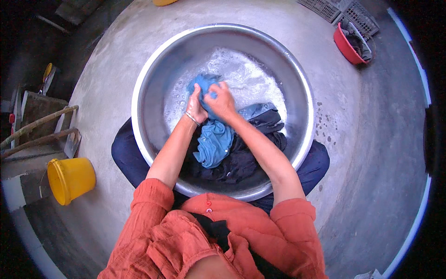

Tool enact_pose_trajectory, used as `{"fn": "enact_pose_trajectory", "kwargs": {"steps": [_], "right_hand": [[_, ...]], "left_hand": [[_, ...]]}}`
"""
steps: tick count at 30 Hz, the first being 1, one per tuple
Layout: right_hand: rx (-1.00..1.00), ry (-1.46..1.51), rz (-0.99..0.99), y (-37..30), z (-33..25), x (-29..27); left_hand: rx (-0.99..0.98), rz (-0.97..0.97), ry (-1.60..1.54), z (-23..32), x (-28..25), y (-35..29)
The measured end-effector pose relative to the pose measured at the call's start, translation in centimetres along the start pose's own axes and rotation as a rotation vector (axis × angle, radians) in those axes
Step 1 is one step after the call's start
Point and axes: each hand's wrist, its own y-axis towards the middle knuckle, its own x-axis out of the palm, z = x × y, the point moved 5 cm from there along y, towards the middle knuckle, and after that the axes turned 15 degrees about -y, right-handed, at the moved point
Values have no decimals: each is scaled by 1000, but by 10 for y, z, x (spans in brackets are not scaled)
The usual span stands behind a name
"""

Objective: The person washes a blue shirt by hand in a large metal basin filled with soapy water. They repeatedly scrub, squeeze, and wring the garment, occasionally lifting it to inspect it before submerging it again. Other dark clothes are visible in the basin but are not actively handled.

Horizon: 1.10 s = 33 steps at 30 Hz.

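Note:
A large metal basin [155, 60] stands between my legs, with foamy water [248, 76] in its far part. Above the water, my left hand [197, 106] is closed round a wet blue garment [214, 144], its thumb pointing up along the cloth. My right hand [222, 101] is curled like a fist against the same cloth, gripping a bunch of it; this hand is slightly blurred. The lower end of the blue garment hangs onto dark wet clothes [237, 165] heaped at the near side of the basin. A greyish-blue piece of cloth [255, 110] lies by the dark ones.
On the left stands a yellow bucket [72, 179], near wooden-handled tools [39, 123]. A red tub [347, 45] with dark cloth sits at the far right, beside grey plastic crates [355, 18]. Wet spots [327, 123] mark the concrete floor [111, 93] right of the basin.

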Motion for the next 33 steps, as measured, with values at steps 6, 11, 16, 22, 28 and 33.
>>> {"fn": "enact_pose_trajectory", "kwargs": {"steps": [6, 11, 16, 22, 28, 33], "right_hand": [[-346, -37, 273, -17, -50, -16], [-11, -155, 414, 46, 21, -61], [437, -527, -57, 50, 109, -95], [225, -555, -267, 36, 115, -29], [408, -162, -199, 57, 132, -34], [453, -545, -176, 44, 90, -44]], "left_hand": [[522, -226, 342, 17, -31, 14], [398, 60, 384, 17, 45, -33], [106, 375, 1417, 53, -1, -43], [840, 428, 2038, 66, -30, 1], [403, 308, 1458, 84, -26, 21], [531, 354, 1667, 69, -29, 17]]}}
